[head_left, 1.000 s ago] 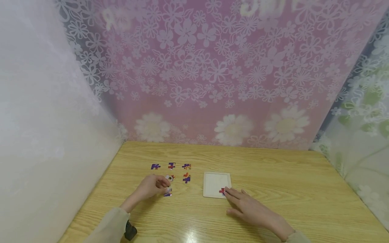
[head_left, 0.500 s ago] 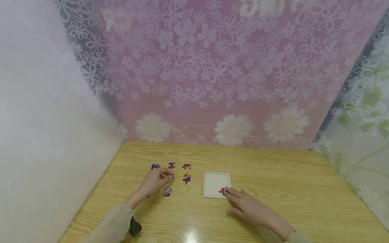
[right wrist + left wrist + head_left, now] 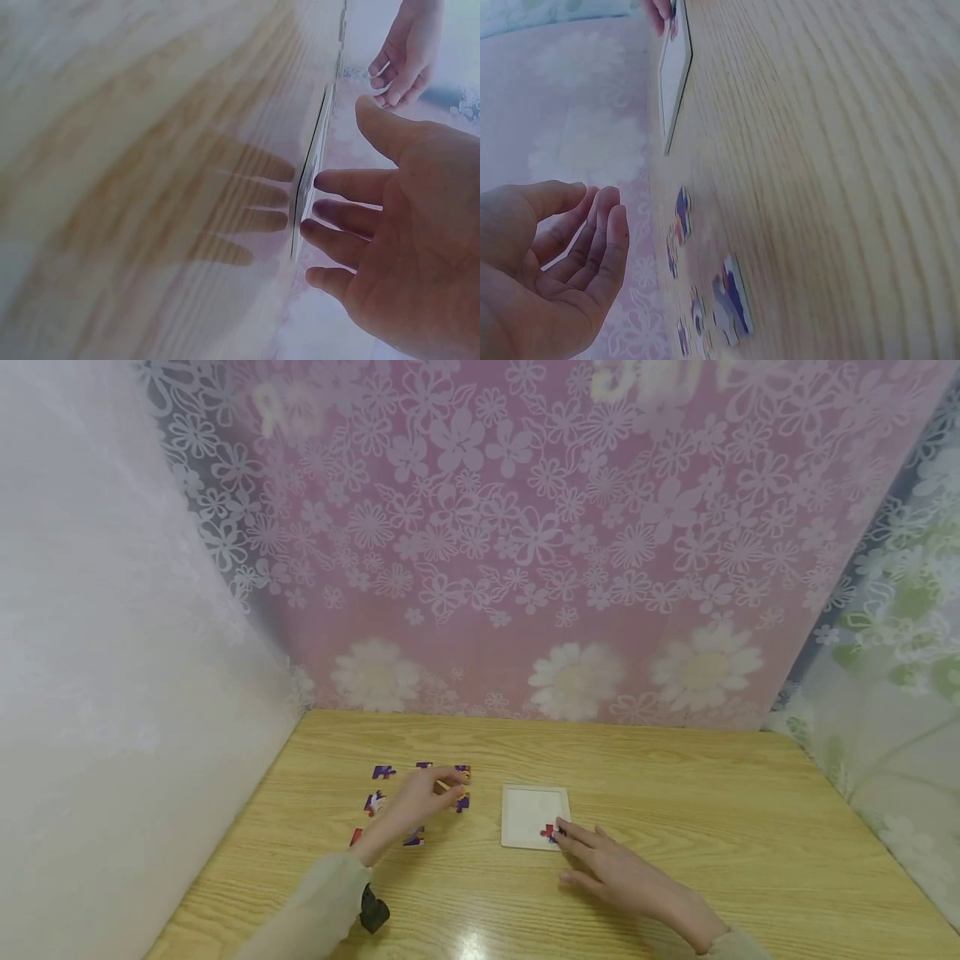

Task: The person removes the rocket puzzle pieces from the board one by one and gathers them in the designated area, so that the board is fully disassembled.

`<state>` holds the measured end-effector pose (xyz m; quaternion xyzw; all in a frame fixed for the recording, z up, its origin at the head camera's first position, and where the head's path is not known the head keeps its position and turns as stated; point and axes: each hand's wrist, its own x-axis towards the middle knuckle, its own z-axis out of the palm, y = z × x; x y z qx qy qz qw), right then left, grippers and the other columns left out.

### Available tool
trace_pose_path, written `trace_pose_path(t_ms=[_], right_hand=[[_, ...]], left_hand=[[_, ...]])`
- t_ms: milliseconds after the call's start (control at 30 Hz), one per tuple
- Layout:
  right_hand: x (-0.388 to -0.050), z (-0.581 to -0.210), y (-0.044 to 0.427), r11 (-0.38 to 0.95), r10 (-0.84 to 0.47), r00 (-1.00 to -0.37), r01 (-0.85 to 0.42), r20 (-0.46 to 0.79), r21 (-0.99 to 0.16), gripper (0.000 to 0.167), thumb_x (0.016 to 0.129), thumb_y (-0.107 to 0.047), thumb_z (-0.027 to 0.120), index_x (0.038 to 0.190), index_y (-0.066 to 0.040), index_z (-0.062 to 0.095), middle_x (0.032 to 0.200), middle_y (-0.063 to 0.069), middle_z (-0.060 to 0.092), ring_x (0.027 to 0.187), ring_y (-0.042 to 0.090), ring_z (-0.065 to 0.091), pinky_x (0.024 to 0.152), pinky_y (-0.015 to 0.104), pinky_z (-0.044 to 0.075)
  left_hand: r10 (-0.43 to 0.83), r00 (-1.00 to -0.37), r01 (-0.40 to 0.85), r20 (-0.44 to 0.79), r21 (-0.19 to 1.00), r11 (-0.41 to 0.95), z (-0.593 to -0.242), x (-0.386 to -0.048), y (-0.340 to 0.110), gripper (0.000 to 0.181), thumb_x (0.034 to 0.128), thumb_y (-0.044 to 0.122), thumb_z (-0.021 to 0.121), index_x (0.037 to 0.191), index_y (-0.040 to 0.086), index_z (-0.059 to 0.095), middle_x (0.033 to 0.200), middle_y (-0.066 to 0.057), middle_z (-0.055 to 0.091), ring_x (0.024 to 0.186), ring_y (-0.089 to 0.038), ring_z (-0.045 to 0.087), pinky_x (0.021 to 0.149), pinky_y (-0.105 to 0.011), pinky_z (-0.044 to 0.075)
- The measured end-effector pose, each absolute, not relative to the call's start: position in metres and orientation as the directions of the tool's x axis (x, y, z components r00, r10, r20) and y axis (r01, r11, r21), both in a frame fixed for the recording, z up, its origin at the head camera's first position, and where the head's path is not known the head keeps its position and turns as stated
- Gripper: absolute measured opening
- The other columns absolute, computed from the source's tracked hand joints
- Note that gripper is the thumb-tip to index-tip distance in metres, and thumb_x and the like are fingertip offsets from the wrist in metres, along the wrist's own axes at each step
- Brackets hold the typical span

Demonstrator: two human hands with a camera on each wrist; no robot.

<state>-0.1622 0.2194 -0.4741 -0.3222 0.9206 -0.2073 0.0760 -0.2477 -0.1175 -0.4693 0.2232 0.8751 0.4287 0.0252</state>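
Observation:
My left hand (image 3: 420, 800) hovers above the loose jigsaw pieces, with its fingers near the far-right piece (image 3: 463, 771) and the orange-and-purple piece (image 3: 463, 802). In the left wrist view that hand (image 3: 562, 274) has gently bent fingers, a gap to the thumb, and nothing in between. A shallow white puzzle tray (image 3: 529, 810) lies to the right of the pieces. One red jigsaw piece (image 3: 549, 832) sits in its near right corner. My right hand (image 3: 622, 872) touches that corner with extended fingertips, partly covering the piece. The right wrist view shows those fingers (image 3: 345, 181) against the tray's edge.
Other pieces lie on the wooden table (image 3: 675, 793): a purple one (image 3: 383, 772) at far left, a white-and-red one (image 3: 372, 803), a red one (image 3: 356, 837) and a grey-purple one (image 3: 415, 837). A pink flowered curtain (image 3: 525, 543) hangs behind the table.
My left hand has moved right and away from me across the pieces, from the near middle piece to those at far right. The right hand and tray have stayed put.

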Motion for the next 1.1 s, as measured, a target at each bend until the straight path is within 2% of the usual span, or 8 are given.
trace_pose_path(t_ms=[167, 333, 433, 733, 833, 967, 1100], right_hand=[[-0.162, -0.472, 0.222, 0.710, -0.620, -0.785, -0.567, 0.013, -0.418, 0.064, 0.105, -0.042, 0.052, 0.150, 0.003, 0.046, 0.158, 0.023, 0.037, 0.142, 0.042, 0.041, 0.112, 0.069, 0.026], [-0.159, -0.473, 0.227, 0.734, -0.600, -0.800, -0.564, 0.028, -0.378, 0.065, 0.104, -0.042, 0.054, 0.149, 0.004, 0.045, 0.156, 0.022, 0.040, 0.141, 0.044, 0.041, 0.112, 0.070, 0.025], [-0.156, -0.473, 0.230, 0.746, -0.590, -0.807, -0.558, 0.027, -0.363, 0.066, 0.104, -0.043, 0.054, 0.151, 0.003, 0.044, 0.156, 0.021, 0.041, 0.141, 0.045, 0.040, 0.113, 0.068, 0.025], [-0.151, -0.473, 0.234, 0.747, -0.597, -0.800, -0.579, 0.054, -0.326, 0.066, 0.104, -0.043, 0.054, 0.150, 0.003, 0.045, 0.155, 0.021, 0.043, 0.141, 0.045, 0.041, 0.109, 0.070, 0.030], [-0.151, -0.475, 0.235, 0.739, -0.609, -0.789, -0.601, 0.079, -0.305, 0.065, 0.103, -0.042, 0.056, 0.149, 0.003, 0.047, 0.153, 0.022, 0.046, 0.138, 0.046, 0.044, 0.106, 0.071, 0.033], [-0.152, -0.478, 0.236, 0.736, -0.614, -0.785, -0.608, 0.083, -0.298, 0.066, 0.103, -0.043, 0.056, 0.149, 0.003, 0.047, 0.152, 0.021, 0.047, 0.138, 0.045, 0.045, 0.106, 0.070, 0.034], [-0.152, -0.479, 0.236, 0.734, -0.617, -0.784, -0.606, 0.072, -0.306, 0.067, 0.103, -0.044, 0.055, 0.149, 0.003, 0.046, 0.153, 0.021, 0.045, 0.139, 0.045, 0.043, 0.107, 0.069, 0.033]], left_hand=[[0.434, -0.887, 0.384, 0.158, 0.773, 0.504, -0.469, -0.252, -0.098, 0.021, 0.1019, 0.016, 0.063, 0.116, 0.005, 0.073, 0.106, -0.009, 0.073, 0.081, -0.022, 0.069, 0.060, -0.028, 0.054], [0.471, -0.872, 0.386, 0.135, 0.783, 0.489, -0.468, -0.253, -0.079, 0.022, 0.1024, 0.020, 0.063, 0.116, 0.006, 0.073, 0.103, -0.007, 0.073, 0.082, -0.026, 0.071, 0.064, -0.027, 0.055], [0.485, -0.867, 0.378, 0.116, 0.786, 0.489, -0.469, -0.252, -0.069, 0.023, 0.1027, 0.023, 0.063, 0.117, 0.009, 0.074, 0.103, -0.003, 0.073, 0.084, -0.024, 0.071, 0.067, -0.026, 0.054], [0.524, -0.848, 0.356, 0.082, 0.820, 0.448, -0.474, -0.249, -0.040, 0.019, 0.1024, 0.017, 0.063, 0.114, 0.007, 0.075, 0.105, -0.004, 0.074, 0.089, -0.022, 0.071, 0.071, -0.030, 0.059], [0.543, -0.836, 0.372, 0.083, 0.812, 0.449, -0.477, -0.249, -0.031, 0.018, 0.1018, 0.017, 0.064, 0.112, 0.008, 0.076, 0.105, -0.003, 0.074, 0.086, -0.019, 0.071, 0.069, -0.026, 0.058], [0.560, -0.825, 0.402, 0.083, 0.783, 0.475, -0.483, -0.250, -0.020, 0.018, 0.1016, 0.020, 0.064, 0.110, 0.011, 0.078, 0.102, 0.001, 0.075, 0.079, -0.007, 0.067, 0.066, -0.020, 0.052], [0.567, -0.820, 0.408, 0.071, 0.767, 0.494, -0.489, -0.250, -0.013, 0.017, 0.1014, 0.022, 0.065, 0.107, 0.014, 0.079, 0.100, 0.006, 0.075, 0.080, 0.001, 0.062, 0.072, -0.019, 0.051]])
